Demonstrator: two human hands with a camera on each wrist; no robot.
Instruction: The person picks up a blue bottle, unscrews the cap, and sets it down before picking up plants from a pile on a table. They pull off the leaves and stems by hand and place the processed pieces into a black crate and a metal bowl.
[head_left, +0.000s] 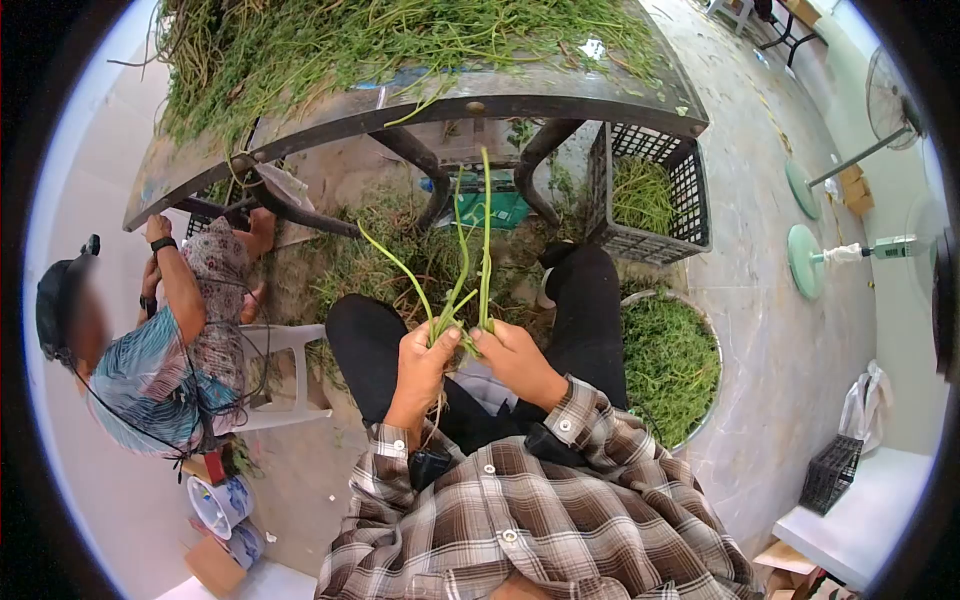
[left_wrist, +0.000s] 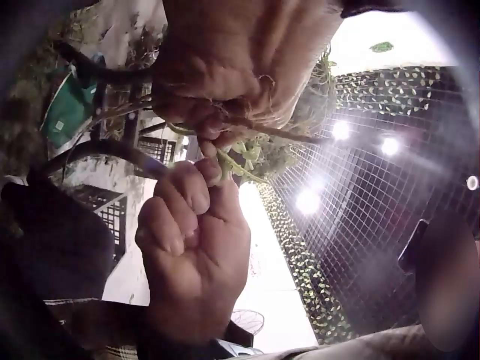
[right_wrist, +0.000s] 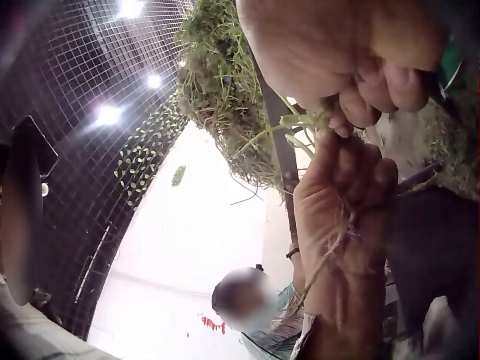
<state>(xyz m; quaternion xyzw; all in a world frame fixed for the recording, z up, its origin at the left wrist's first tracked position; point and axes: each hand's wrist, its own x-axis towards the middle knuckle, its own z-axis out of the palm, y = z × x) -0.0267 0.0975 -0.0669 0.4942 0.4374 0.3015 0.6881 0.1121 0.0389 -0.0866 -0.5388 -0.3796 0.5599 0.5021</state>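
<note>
In the head view my left hand point(head_left: 418, 372) grips a few long green plant stems point(head_left: 408, 268) that fan upward over the lap. Close beside it, my right hand point(head_left: 520, 366) pinches a straight upright stem point(head_left: 486, 235). Both hands' fingertips meet near the leafy base between them. A thin brown root point(left_wrist: 279, 133) sticks out from the left fist in the left wrist view. Seen from the right wrist, that stringy root point(right_wrist: 327, 256) trails down along the left palm and wrist, and small green leaves point(right_wrist: 304, 120) show between the fingertips.
A table point(head_left: 560, 100) heaped with greens point(head_left: 400, 45) stands ahead. A black crate point(head_left: 650, 235) with stems and a round tub point(head_left: 718, 370) of leafy pieces are at right. Plant litter point(head_left: 380, 245) covers the floor under the table. Another person point(head_left: 160, 350) sits at left.
</note>
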